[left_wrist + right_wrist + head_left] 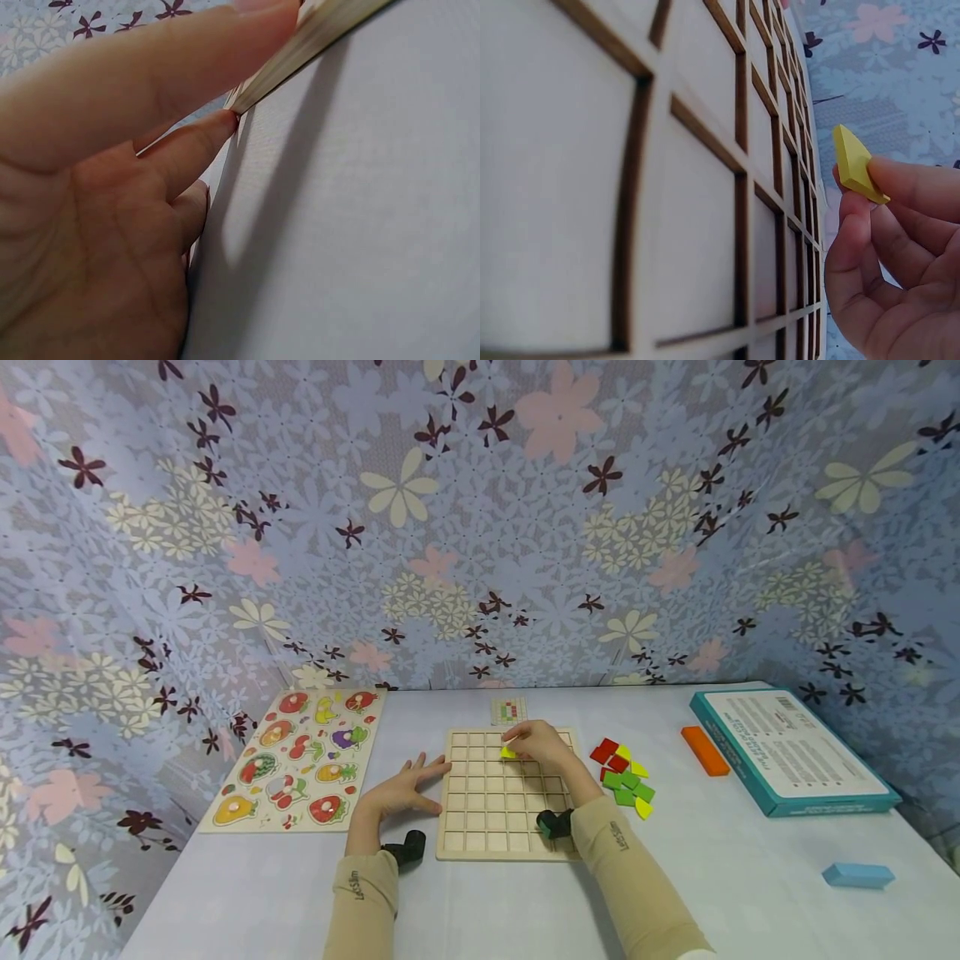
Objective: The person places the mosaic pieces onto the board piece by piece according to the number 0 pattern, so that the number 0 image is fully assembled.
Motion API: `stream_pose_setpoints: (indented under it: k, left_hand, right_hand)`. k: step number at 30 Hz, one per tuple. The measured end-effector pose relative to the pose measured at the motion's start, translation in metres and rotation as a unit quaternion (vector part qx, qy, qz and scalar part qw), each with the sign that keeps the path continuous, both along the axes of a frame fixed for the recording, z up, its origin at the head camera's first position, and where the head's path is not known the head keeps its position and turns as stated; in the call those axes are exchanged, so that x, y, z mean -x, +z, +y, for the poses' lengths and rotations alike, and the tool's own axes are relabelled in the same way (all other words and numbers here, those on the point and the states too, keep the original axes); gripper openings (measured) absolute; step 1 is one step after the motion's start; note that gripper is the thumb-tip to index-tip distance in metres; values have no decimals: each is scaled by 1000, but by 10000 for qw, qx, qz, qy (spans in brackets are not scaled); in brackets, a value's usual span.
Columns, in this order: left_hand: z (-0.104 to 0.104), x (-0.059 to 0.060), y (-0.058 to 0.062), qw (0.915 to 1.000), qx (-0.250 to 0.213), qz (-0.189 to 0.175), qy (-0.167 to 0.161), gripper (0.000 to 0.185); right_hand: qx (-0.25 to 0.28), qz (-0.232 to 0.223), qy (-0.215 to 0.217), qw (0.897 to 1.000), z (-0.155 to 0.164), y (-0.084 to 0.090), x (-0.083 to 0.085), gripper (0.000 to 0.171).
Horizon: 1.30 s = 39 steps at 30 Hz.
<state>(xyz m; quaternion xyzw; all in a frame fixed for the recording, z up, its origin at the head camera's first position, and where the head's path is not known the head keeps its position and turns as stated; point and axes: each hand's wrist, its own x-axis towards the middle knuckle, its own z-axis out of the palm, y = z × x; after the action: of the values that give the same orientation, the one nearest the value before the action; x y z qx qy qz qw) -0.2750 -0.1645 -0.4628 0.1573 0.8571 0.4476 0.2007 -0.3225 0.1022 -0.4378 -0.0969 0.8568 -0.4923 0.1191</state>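
Head view: right hand point(542, 745) pinches yellow tile point(509, 752) just above grid board point(495, 814), far rows, cells directly beneath; left hand point(401, 789) flat, fingers touching board's left edge.

A small yellow wedge-shaped piece point(855, 165) is pinched at its lower end, tilted, just above the wooden grid board point(495, 793). It sits over the board's far rows, apart from its cells.
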Motion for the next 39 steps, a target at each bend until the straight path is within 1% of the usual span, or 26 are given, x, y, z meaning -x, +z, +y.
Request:
stream_pose_setpoints:
  k: [4,7,10,17,24,32,39]
  left_hand:
    - [0,0,0,10000,-21,-51,47,79]
    - [0,1,0,9999,-32,-78,64,79]
    - [0,0,0,9999,-24,-72,71,79]
    - [0,0,1,10000,-26,-45,52,79]
    - [0,0,1,10000,-21,-35,0,78]
    - [1,0,-1,10000,13,-42,-72,79]
    - [0,1,1,9999,75,-72,-7,78]
  right_hand:
    - [72,-18,-4,10000,-3,-3,3,19]
    - [7,-27,-50,10000,-6,-3,4,17]
    - [-107,1,-41,9999,-9,-2,4,18]
    - [-163,23,27,9999,-16,1,5,21]
    - [-605,449,241,9969,-20,-1,8,18]
    - [-1135,667,383,9906,-22,-3,8,15]
    - [-1261,659,405,9890,-24,-1,7,11]
